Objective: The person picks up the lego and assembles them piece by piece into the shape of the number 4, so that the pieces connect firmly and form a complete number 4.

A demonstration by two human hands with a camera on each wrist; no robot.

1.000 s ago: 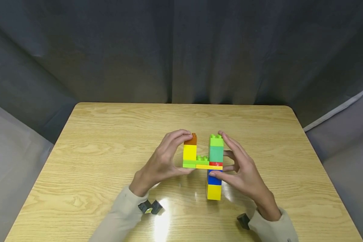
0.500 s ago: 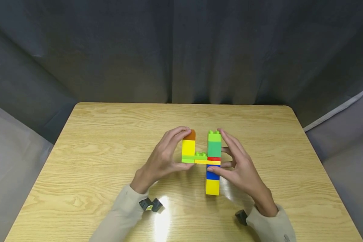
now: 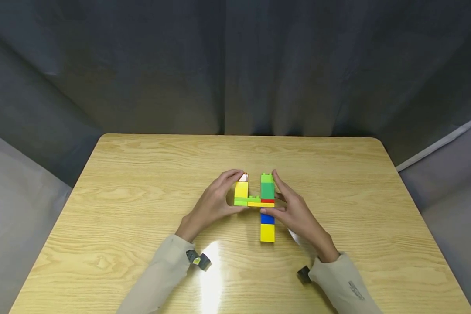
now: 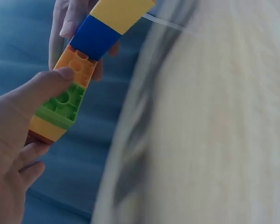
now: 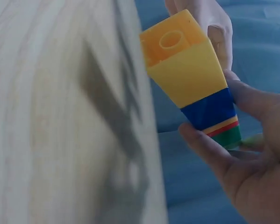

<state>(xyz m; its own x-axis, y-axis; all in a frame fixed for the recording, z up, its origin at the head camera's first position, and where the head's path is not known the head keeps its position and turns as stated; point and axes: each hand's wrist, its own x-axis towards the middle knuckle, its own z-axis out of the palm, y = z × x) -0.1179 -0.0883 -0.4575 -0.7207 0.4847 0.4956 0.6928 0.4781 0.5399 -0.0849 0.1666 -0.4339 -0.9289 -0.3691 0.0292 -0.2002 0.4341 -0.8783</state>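
Both hands hold one assembly of toy building bricks above the table. Its right column runs from a yellow brick at the bottom through a blue brick, a thin orange plate, a red layer and a dark green brick to light green on top. To the left, light green pieces carry another yellow brick with a brown one above it. My left hand grips this left part, thumb below and fingers at the top. My right hand holds the right column, its thumb across the blue brick.
A wood-grain table stretches under the hands, with a bright glare patch near its front. Dark curtains hang behind its far edge. Small black devices sit at both sleeve cuffs.
Both hands and the brick assembly have shifted left and toward the far edge; the assembly looks smaller in the head view. The grip of each hand stays on the bricks.
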